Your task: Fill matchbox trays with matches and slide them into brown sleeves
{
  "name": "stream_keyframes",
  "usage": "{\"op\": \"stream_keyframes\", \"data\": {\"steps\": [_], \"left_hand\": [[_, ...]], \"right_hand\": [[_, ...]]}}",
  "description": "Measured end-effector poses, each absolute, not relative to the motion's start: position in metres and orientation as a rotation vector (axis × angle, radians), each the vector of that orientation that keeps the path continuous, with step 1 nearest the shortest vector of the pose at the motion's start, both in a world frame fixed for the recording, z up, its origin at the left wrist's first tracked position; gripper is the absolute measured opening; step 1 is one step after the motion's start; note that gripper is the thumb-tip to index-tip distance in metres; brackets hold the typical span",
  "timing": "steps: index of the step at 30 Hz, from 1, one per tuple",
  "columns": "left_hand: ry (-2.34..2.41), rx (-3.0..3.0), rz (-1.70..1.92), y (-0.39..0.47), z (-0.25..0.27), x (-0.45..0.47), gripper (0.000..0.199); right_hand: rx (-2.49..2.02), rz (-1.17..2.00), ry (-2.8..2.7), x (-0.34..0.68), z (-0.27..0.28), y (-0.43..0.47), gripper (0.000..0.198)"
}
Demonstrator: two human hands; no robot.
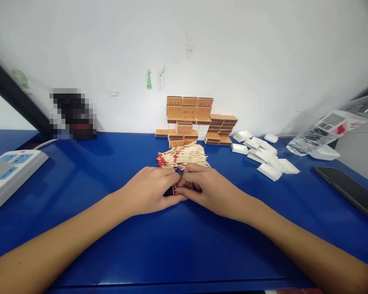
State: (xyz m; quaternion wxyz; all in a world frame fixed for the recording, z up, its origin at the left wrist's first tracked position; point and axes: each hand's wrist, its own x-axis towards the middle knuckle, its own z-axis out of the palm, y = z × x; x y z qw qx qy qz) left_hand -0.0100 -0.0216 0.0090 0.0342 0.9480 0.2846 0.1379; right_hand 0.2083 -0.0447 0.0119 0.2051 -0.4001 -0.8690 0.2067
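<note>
My left hand [153,185] is closed around the left side of a small matchbox tray with red-tipped matches [175,189], low over the blue tabletop. My right hand [213,185] meets it from the other side, thumb and fingertips pinched together at the matches in the tray. Fingers cover most of the tray, so how full it is cannot be seen. Directly beyond both hands lies a loose pile of wooden matches [188,156], red heads mostly toward the left.
Orange matchboxes [188,111] are stacked against the wall behind the pile. To the right are several white empty trays [268,171], a clear plastic bottle [322,130] and a dark phone [349,190]. A power strip [24,173] lies at left; a pixelated dark object [75,114] stands behind.
</note>
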Motion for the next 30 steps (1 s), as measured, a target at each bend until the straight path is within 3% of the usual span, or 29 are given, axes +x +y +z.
{"op": "stream_keyframes", "data": {"steps": [12,18,30], "left_hand": [[0.891,2.935,0.410,-0.021,0.011,-0.009,0.030],[0.895,2.936,0.414,-0.022,0.011,-0.009,0.027],[0.943,2.926,0.377,-0.022,0.011,-0.010,0.040]], "right_hand": [[-1.049,0.672,-2.456,0.214,0.014,-0.043,0.011],[-1.047,0.598,-2.502,0.213,0.014,-0.043,0.011],[-1.147,0.410,-2.461,0.236,0.024,-0.038,0.010]]}}
